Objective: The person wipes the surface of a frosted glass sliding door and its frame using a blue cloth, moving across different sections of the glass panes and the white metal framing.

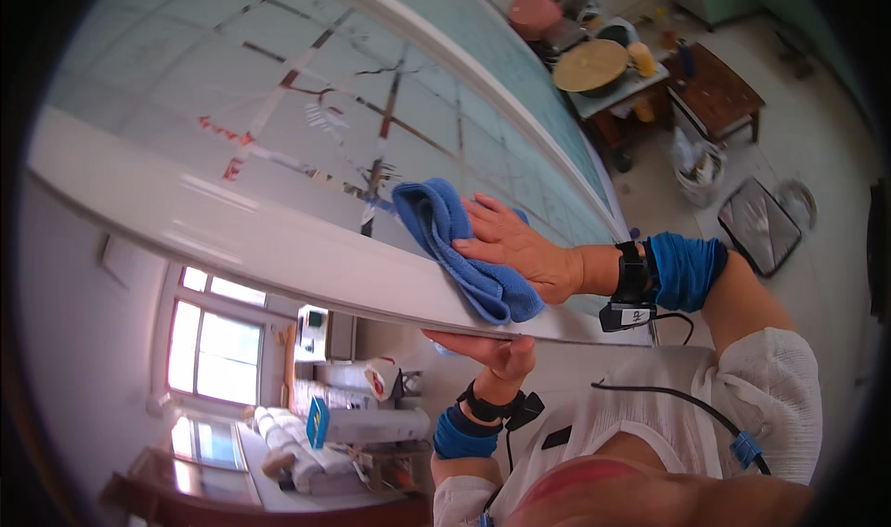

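Note:
A folded blue microfiber cloth (445,238) lies against a white door or partition frame (292,248) and the frosted glass panel (278,102) beside it. My right hand (522,252) is spread over the cloth, pressing it to the frame, its fingertips over the cloth. My left hand (487,353) is at the frame's near edge, palm partly visible; some fingers are hidden behind that edge, so its grip is unclear. Dark and red broken lines mark the glass. Both wrists wear black straps with small devices and blue sleeve bands.
At upper right are a table (612,96) bearing a round tan lid (590,66), a brown wooden stool or low table (717,85), a waste bin (699,175) and a black-rimmed tray-like object (760,226) on the floor. Lower left shows a window (216,346) and stacked rolls (306,450).

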Demonstrator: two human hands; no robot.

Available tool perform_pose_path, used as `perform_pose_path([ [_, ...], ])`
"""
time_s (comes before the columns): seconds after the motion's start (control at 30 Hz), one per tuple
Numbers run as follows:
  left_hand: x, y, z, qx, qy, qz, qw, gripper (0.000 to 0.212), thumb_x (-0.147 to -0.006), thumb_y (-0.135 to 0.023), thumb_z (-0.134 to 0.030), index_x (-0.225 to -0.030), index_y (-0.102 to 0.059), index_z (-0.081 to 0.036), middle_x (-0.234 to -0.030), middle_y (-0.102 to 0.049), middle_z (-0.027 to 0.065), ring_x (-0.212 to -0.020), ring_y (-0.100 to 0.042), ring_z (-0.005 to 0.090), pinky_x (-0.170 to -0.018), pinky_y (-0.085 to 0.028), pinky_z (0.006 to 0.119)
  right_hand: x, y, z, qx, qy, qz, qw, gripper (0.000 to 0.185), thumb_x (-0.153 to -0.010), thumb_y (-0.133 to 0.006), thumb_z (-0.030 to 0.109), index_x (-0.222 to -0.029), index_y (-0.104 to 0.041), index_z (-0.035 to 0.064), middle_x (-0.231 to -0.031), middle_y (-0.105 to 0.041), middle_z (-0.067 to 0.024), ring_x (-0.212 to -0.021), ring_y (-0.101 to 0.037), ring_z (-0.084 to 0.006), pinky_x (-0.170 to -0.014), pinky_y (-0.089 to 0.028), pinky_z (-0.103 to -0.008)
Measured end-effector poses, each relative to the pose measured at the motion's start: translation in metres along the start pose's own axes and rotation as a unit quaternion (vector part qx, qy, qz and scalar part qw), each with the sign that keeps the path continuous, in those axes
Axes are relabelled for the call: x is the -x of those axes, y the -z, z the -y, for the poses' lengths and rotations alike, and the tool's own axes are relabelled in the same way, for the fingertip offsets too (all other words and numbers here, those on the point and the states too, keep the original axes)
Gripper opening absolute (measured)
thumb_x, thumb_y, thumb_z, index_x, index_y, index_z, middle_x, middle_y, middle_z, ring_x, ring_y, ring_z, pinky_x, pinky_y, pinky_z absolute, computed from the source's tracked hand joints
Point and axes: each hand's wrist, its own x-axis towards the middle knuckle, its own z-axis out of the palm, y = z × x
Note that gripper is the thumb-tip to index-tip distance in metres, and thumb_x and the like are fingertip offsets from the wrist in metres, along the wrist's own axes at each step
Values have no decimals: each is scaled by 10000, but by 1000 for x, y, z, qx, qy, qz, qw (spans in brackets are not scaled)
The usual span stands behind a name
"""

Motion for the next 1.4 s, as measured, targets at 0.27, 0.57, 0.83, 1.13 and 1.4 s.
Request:
perform_pose_path([
  [0.27, 11, -13, -34, -108, 211, -13, 971, 682, -680, -698, 4, -1257, -335, 39, -1218, -438, 144, -1099, -444, 203, -917, -380, 335, 13, -11, -3, 2, 19, -37, 999, 487, -881, -391, 353, -1312, -372, 128, -1404, -264, -195, -1310, -194, -388, -1029, -99, -514],
  [0.57, 4, -11, -16, 6, 315, -23, 949, 481, -679, -624, 72, -1129, -457, 37, -1076, -525, 97, -946, -516, 158, -804, -440, 265, 10, -4, -18, 17, -2, -36, 999, 532, -889, -405, 338, -1356, -307, 103, -1431, -189, -189, -1331, -133, -374, -1042, -71, -511],
  [0.83, 13, -9, 1, 21, 257, -50, 965, 577, -669, -611, 59, -1198, -380, 37, -1163, -472, 116, -1040, -485, 180, -849, -422, 275, 7, -1, -11, 30, -32, -17, 999, 565, -887, -388, 359, -1366, -280, 80, -1431, -176, -202, -1337, -115, -366, -1059, -68, -477],
  [1.13, 28, -11, 4, 25, 392, -59, 918, 504, -670, -645, 23, -1118, -415, 12, -1004, -510, 77, -885, -502, 137, -757, -434, 270, -71, 8, -2, 34, 65, -72, 995, 559, -897, -345, 351, -1360, -279, 45, -1434, -183, -194, -1348, -96, -348, -1053, -65, -480],
  [1.4, 16, -17, 8, 86, 272, -42, 958, 705, -630, -579, 20, -1283, -319, -30, -1304, -381, 68, -1179, -376, 190, -927, -339, 298, -253, 27, -6, 41, 178, -96, 979, 475, -915, -358, 220, -1360, -272, 78, -1442, -215, -110, -1339, -137, -321, -1083, -92, -404],
])
